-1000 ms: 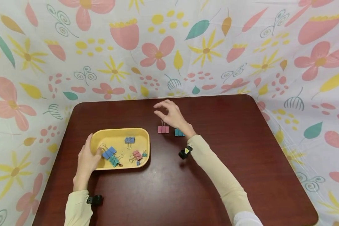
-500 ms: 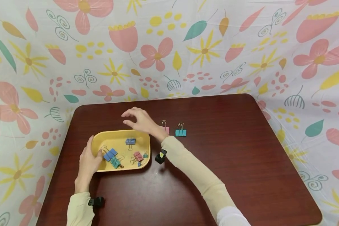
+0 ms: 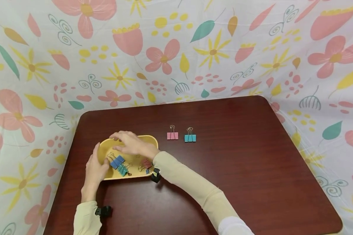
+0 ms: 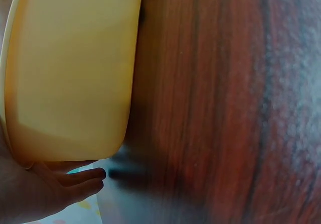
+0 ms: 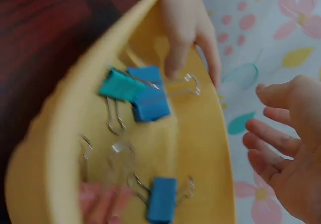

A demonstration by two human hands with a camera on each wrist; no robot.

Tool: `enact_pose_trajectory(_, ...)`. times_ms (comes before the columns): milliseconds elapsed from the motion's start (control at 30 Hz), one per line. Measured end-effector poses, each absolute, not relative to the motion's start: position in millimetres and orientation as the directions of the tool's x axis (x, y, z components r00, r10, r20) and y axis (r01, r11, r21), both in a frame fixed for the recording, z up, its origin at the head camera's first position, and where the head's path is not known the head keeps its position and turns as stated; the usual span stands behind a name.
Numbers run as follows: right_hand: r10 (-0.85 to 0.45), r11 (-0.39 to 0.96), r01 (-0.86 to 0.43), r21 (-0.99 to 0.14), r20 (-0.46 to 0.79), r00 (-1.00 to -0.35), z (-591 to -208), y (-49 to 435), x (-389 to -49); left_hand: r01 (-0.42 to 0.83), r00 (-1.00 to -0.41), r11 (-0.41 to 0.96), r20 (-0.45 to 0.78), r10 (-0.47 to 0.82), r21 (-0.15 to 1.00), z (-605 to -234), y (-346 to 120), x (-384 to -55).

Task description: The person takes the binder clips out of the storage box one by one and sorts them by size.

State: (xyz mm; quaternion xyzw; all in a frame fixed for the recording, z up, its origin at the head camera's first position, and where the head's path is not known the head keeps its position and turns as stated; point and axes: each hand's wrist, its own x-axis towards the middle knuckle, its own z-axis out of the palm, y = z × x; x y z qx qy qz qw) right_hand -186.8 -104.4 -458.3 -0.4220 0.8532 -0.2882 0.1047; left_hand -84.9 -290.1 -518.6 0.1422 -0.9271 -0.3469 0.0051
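Left hand (image 3: 96,168) pinches the tray (image 3: 150,139), right hand (image 3: 130,143) hovers empty, fingers apart, and those crowded clips (image 3: 117,161) could snag together!

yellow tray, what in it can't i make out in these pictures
Head view: the blue clip low in the right wrist view is mostly hidden by the right hand.
Head view: a brown speck by the teal clip is too small to identify.
Left wrist view: the yellow tray's side hides its contents.
Right wrist view: the pink clip is blurred and cut off by the bottom edge.
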Motion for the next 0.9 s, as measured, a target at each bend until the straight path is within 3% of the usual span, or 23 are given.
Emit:
enact_pose_trajectory(633, -0.827, 0.515, -0.657, -0.551, -0.117, -0.55, -500.1, -126.9, -164.3, -0.253, -0.96, 0.717, -0.077, -0.27, 0.649, -518.0, -288.5, -83.3)
enact_pose_trajectory(900, -0.828, 0.462, -0.682, -0.567, -0.001, -0.56, -504.7, -129.5, -163.6, -0.247, -0.959, 0.723, -0.057, -0.278, 0.645, -519.2, -289.7, -85.2)
